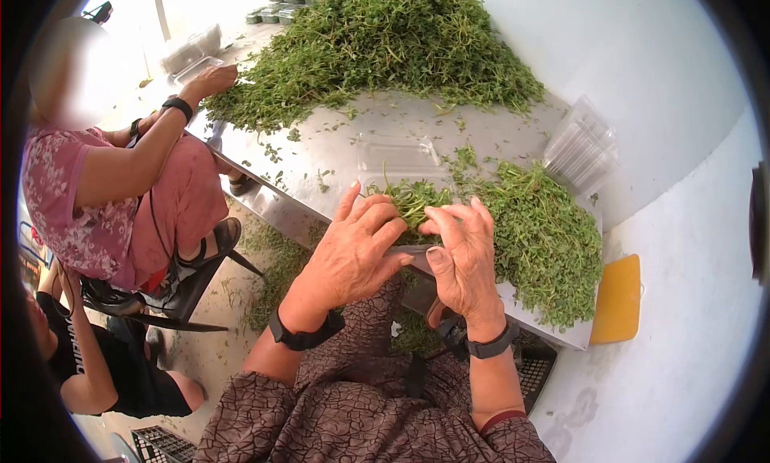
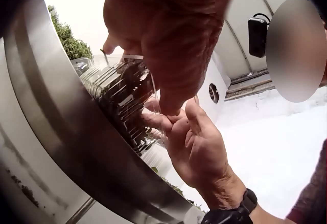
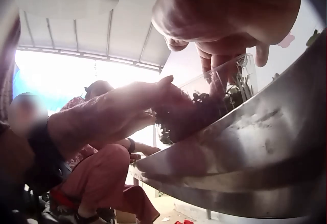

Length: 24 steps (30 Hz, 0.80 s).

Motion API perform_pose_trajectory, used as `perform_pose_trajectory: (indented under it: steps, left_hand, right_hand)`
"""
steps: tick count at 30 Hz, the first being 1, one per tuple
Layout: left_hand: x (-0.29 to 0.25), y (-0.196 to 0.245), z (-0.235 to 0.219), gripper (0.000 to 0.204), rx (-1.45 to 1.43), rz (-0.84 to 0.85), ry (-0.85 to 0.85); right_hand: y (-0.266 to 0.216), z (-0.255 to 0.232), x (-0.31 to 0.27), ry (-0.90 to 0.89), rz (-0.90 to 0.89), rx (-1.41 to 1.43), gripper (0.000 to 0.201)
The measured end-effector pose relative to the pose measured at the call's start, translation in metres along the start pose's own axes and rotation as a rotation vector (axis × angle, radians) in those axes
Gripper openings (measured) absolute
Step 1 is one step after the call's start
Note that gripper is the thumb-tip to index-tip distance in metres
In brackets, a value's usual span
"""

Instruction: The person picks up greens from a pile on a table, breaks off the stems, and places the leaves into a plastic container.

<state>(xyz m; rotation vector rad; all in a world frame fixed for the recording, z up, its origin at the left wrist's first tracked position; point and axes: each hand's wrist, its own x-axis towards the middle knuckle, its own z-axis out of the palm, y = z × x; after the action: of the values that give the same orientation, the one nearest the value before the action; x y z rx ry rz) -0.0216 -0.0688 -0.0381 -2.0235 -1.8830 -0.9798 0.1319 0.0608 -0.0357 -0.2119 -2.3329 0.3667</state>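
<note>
Between the hands sits a clear ribbed plastic clamshell box (image 2: 121, 93) at the table's near edge, filled with leafy green stems (image 1: 413, 200). Its transparent lid (image 1: 399, 155) lies folded back on the metal table. My left hand (image 1: 357, 246) rests over the left side of the greens, its fingers bent slightly and the thumb pointing right. From the right, my right hand (image 1: 464, 258) touches the greens with its fingertips, thumb held apart. In the right wrist view, the right fingers (image 3: 219, 73) reach down into the box. Parts of the box are hidden behind both hands.
A big heap of greens (image 1: 409, 42) covers the table's far side; a smaller pile (image 1: 545, 238) lies right of my hands. Stacked empty clamshells (image 1: 581, 146) lean by the wall, near a yellow board (image 1: 618, 298). A seated person (image 1: 120, 190) works at the left.
</note>
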Motion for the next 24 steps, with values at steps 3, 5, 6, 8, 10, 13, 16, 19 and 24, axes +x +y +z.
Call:
perform_pose_trajectory:
  steps: [3, 5, 6, 8, 10, 13, 16, 19, 24]
  left_hand:
    - [0.0, -0.003, 0.004, 0.037, 0.01, -0.016, -0.008]
    - [-0.001, -0.004, 0.005, 0.035, 0.009, -0.027, -0.006]
    - [-0.002, -0.006, 0.006, 0.035, 0.011, -0.026, -0.004]
    - [-0.003, -0.008, 0.008, 0.036, 0.011, -0.026, -0.002]
    - [-0.004, -0.008, 0.005, 0.035, -0.023, -0.028, -0.008]
    - [-0.004, -0.007, -0.006, 0.034, -0.102, -0.039, 0.042]
    - [-0.005, -0.014, -0.015, 0.031, -0.144, -0.051, 0.178]
    - [0.001, -0.025, -0.023, 0.026, -0.089, -0.064, 0.298]
    - [0.022, -0.035, -0.026, 0.027, -0.21, -0.26, 0.294]
  right_hand:
    - [0.008, 0.0, 0.0, 0.013, 0.001, -0.001, 0.054]
    - [0.011, 0.001, 0.0, 0.021, 0.002, -0.003, 0.052]
    - [0.011, 0.001, -0.001, 0.013, 0.004, -0.011, 0.05]
    - [0.012, 0.001, -0.002, 0.006, 0.005, -0.02, 0.049]
    - [0.012, 0.0, -0.003, -0.011, 0.033, 0.001, 0.05]
    - [0.005, -0.009, -0.002, 0.016, 0.023, 0.029, 0.049]
    - [-0.003, -0.019, -0.003, 0.097, 0.023, 0.017, 0.045]
    - [-0.005, -0.024, -0.012, 0.141, 0.06, 0.014, 0.038]
    - [-0.007, -0.027, -0.027, 0.156, 0.107, 0.025, 0.034]
